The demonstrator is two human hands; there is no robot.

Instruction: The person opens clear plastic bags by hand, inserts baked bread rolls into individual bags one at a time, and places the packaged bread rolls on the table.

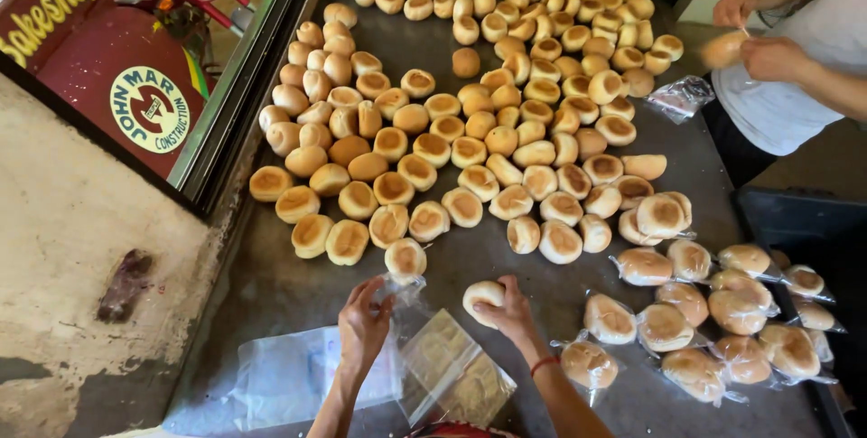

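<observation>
- The right hand [508,314] is curling its fingers over a single pale bread roll [482,295], grasping it from above, just off the near edge of the big spread of loose rolls [470,144].
- The left hand [363,325] is pinching the mouth of a clear plastic bag [408,298] between thumb and fingertips, holding it up just below one loose roll [405,259].
- The held roll is sitting just beside that bag opening, to its right, with a small gap showing between them.
- A stack of flat clear bags [456,375] is lying on the dark metal table [289,289] between the two forearms, and more plastic sheeting [289,379] is spreading out to the left of the left wrist.
- Open tabletop is showing in a strip between the loose rolls and the hands, widest to the left of the left hand, up to the table's left rim by the rough wall [81,248].
- Bagged rolls [713,316] are crowding the right side, close to the right forearm and running toward the table's right edge.
- Another person's hands [759,36] are working at the far right corner, holding a roll [722,48] above the table edge, well apart from the near hands; a crumpled clear bag [682,95] is lying on the table just below them.
- Loose rolls are filling the far end of the table nearly edge to edge.
</observation>
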